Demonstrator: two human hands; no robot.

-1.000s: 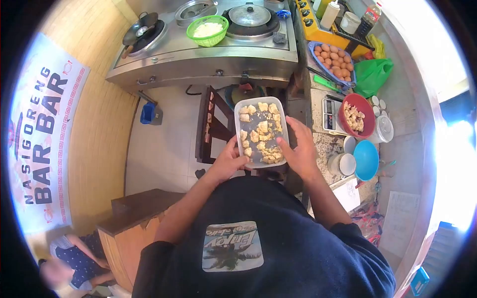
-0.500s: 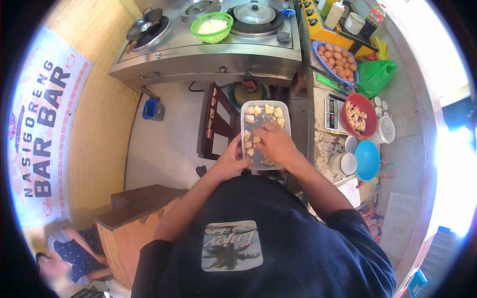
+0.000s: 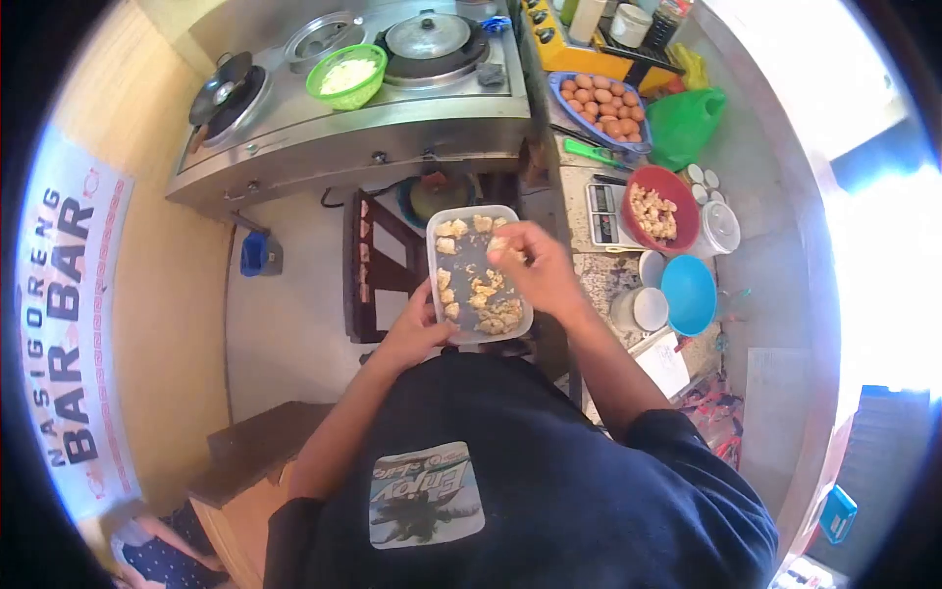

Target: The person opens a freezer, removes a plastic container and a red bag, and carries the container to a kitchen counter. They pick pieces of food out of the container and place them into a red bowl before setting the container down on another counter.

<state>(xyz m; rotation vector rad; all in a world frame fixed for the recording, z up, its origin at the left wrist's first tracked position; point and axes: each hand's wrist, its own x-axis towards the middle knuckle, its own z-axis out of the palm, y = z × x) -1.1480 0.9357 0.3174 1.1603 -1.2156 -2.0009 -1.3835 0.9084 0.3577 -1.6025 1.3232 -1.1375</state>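
Observation:
A clear plastic container (image 3: 458, 270) is tilted toward me in front of my chest. My left hand (image 3: 416, 330) grips its near left side, the thumb over the rim. Pale cooked chunks (image 3: 446, 236) that look like chicken lie along its far and left sides, with crumbly bits (image 3: 498, 316) heaped at the near right. Over the container's right side, my right hand (image 3: 538, 267) has thumb and fingers pinched on a pale chunk (image 3: 498, 245), partly hidden by the fingertips.
On the counter at right, a red bowl (image 3: 675, 240) of similar chunks sits by a digital scale (image 3: 602, 211). Close by are a blue bowl (image 3: 690, 294), a basket of eggs (image 3: 603, 106) and lidded tubs (image 3: 650, 308). A stove (image 3: 324, 137) stands ahead. Another person (image 3: 167, 555) is at lower left.
My right hand has lifted from among the chunks and now pinches one above the container. The view has shifted to the right, and my left hand keeps its hold.

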